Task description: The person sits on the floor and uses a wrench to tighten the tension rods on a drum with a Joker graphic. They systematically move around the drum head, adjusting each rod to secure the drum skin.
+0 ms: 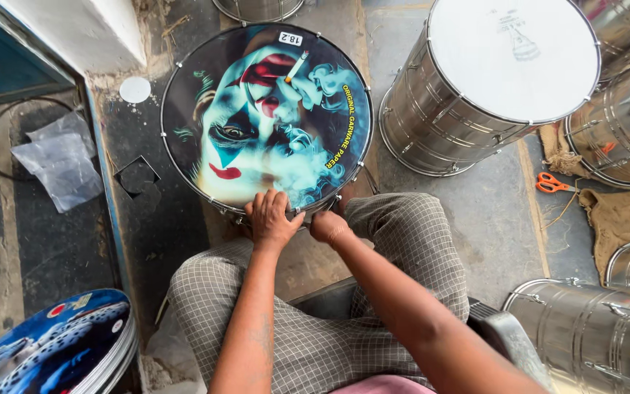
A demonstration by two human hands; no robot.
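A drum with a printed, blue-toned picture head (271, 80) stands on the floor in front of my knees. My left hand (271, 219) rests flat on its near rim, fingers spread over the edge of the skin. My right hand (328, 225) is closed at the rim just to the right, fingers curled down out of sight behind the hoop; whatever it grips is hidden. Metal tension lugs ring the hoop.
A steel drum with a white head (508, 58) lies tilted at upper right, more steel shells (621, 124) beyond and one (592, 335) at lower right. Orange scissors (554, 183) lie on the floor by burlap. A plastic bag (60, 164) sits left; printed drum heads (45, 346) stack lower left.
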